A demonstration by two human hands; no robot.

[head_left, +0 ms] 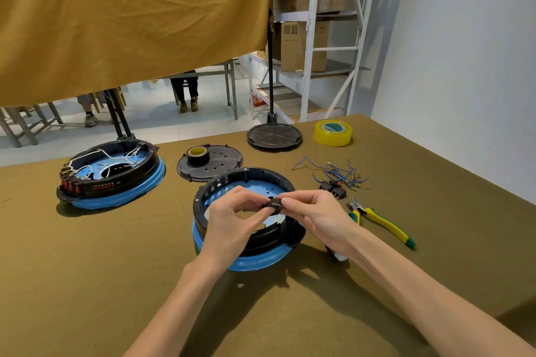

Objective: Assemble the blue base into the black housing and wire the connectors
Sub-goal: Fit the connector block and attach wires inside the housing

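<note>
Black housing (229,182) on blue base (261,261), open side up.

Black housing (246,180) seated on blue base (261,261), open side up, near table centre, perforated blue floor visible inside ring, slotted wall at left. Small black connector part (274,206) held just above housing interior, pinched between left hand (235,220) fingertips and right hand (316,214) fingertips. Loose blue wires with brass terminals (339,172) well right of housing, small black switch connectors (333,190) just beside them.
</note>
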